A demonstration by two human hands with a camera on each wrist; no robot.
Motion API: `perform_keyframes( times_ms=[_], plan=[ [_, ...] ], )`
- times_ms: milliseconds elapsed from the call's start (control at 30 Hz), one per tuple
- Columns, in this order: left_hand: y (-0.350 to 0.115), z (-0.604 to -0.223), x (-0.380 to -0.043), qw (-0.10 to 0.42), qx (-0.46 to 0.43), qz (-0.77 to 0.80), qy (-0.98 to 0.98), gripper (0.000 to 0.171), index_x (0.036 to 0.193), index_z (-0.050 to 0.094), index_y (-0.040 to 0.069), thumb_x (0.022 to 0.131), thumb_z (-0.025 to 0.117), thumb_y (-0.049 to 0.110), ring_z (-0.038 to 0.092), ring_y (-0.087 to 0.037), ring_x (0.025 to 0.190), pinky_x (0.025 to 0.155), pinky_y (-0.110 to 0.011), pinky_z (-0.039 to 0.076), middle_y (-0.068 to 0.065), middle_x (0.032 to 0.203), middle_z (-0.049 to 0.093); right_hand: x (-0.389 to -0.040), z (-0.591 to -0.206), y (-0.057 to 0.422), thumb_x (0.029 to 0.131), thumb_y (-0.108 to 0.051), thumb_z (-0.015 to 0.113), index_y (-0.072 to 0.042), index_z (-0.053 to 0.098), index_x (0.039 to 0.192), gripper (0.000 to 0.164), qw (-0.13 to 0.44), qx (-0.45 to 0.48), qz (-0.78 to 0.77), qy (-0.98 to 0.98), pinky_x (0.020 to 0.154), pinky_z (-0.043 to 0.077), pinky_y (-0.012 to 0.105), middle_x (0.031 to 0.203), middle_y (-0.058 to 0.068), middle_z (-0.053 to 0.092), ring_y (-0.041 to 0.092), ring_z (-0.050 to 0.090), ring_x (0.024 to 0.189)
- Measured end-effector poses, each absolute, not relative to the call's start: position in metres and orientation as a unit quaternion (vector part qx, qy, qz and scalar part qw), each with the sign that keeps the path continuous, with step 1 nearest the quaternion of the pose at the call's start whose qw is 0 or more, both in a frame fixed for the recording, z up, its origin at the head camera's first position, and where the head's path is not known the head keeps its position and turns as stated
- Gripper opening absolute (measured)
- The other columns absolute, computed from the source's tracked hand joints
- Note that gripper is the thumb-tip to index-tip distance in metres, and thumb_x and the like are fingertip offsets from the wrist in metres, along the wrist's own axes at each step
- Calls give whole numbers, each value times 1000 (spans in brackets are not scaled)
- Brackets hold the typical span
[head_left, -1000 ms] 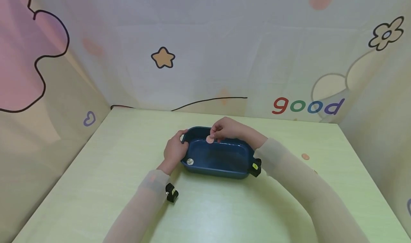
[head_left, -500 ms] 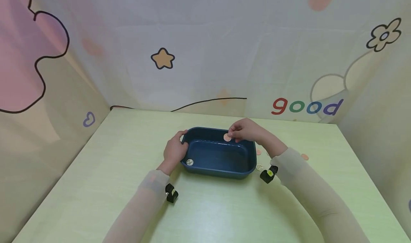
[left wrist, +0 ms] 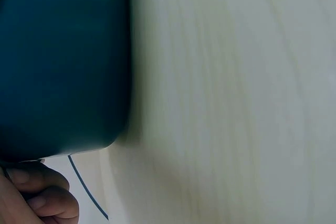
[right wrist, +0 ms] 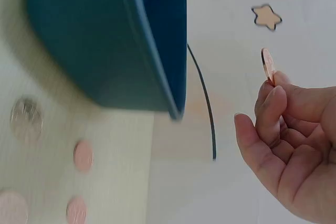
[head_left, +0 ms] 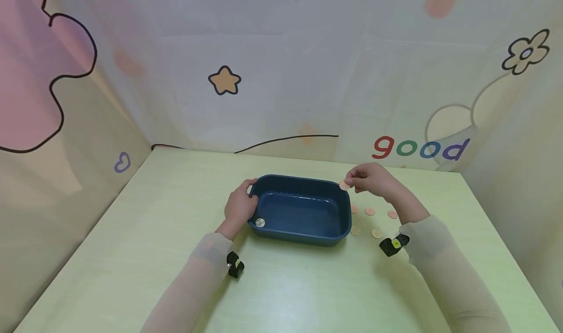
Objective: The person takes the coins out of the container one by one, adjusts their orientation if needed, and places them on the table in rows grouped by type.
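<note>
A dark blue rectangular tub [head_left: 303,235] stands on the table, with one silvery coin [head_left: 260,222] in its near left corner. My left hand [head_left: 240,206] grips the tub's left end, thumb at the rim. Above the tub's far right corner, my right hand [head_left: 371,180] pinches a copper-coloured coin [head_left: 344,185] between thumb and fingertips; the right wrist view shows this coin [right wrist: 268,65] nearly edge-on. On the table right of the tub lie several more coins: copper ones such as this coin [head_left: 370,211], and paler ones such as this coin [head_left: 376,233].
The pale green table [head_left: 299,289] meets a printed cloth backdrop [head_left: 272,103] at its far edge, with cloth at both sides too. Each wrist wears a small black camera, like the right wrist camera [head_left: 393,245].
My right hand has moved rightward with the copper coin, from over the tub's middle to its far right corner. Coins on the table have come into sight. My left hand has stayed put.
</note>
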State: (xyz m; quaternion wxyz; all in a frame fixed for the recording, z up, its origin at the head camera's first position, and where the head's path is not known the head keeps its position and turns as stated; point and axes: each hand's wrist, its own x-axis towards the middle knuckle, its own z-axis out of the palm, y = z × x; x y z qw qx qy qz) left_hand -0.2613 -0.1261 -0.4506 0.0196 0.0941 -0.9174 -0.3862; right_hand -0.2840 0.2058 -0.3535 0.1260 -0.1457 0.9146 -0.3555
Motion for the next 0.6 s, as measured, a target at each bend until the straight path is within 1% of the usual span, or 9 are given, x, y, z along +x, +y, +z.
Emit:
perform_keyframes(
  times_ms=[200,300,467,533,600],
  plan=[
    [-125,-451,-261,19,96,-388,-916,56,148,55,23,93,54,10,39,-13,52,47,-25,26,4,57,35,-280,-354,232,102,-14,59,7,67,114,25,114,-122,-354,920,90,60,40,102,17,70,15,62,83],
    [-125,-451,-261,19,96,-390,-916,56,148,55,22,94,53,10,39,-13,51,47,-25,26,4,57,35,-277,-357,244,103,-16,59,8,65,118,29,117,-109,-351,922,91,59,41,105,18,69,17,61,85],
    [-125,-451,-260,15,96,-391,-915,56,148,55,22,94,53,10,39,-13,52,47,-25,26,4,57,35,-273,-366,266,105,-22,57,7,63,120,33,115,-81,-344,928,96,57,45,109,19,68,19,65,92],
    [-125,-451,-260,14,97,-392,-915,56,148,55,22,94,53,10,39,-13,52,47,-25,26,4,57,35,-272,-370,275,105,-22,56,8,63,120,34,111,-70,-341,931,94,58,43,107,18,68,19,66,92],
    [-125,-450,-259,15,96,-392,-915,56,148,55,22,94,53,10,39,-13,52,47,-25,26,4,57,35,-271,-374,285,106,-21,55,8,63,119,33,106,-58,-336,934,90,58,38,105,17,67,17,64,90]
  ],
)
